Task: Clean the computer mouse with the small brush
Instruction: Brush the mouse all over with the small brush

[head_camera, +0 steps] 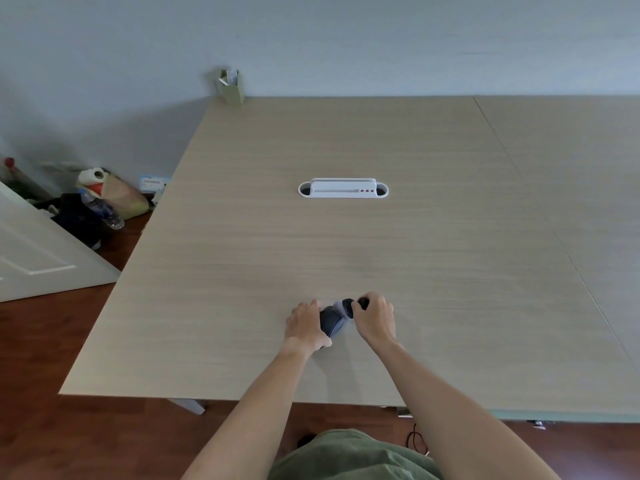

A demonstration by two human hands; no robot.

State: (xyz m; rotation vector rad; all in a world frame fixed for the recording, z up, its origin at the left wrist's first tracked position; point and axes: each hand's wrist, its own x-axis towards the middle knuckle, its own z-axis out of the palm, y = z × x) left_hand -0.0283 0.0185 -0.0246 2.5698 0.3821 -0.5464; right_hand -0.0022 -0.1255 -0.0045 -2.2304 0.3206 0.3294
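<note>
At the far left of the frame, a white door [38,251] leans open over the wooden floor, with a plastic water bottle [104,209] and a paper roll [92,176] heaped behind it. A green pen holder [231,87] stands on the desk's [450,237] upper left corner. Low in the centre, the left hand [304,323] closes its grip around the dark computer mouse [331,322], which lies on the desk. Just right, the small brush [346,306] has its pale bristles touching the mouse's far end, and the right hand [374,318] closes its grip on the black handle. Above centre sits a white cable port [343,189].
</note>
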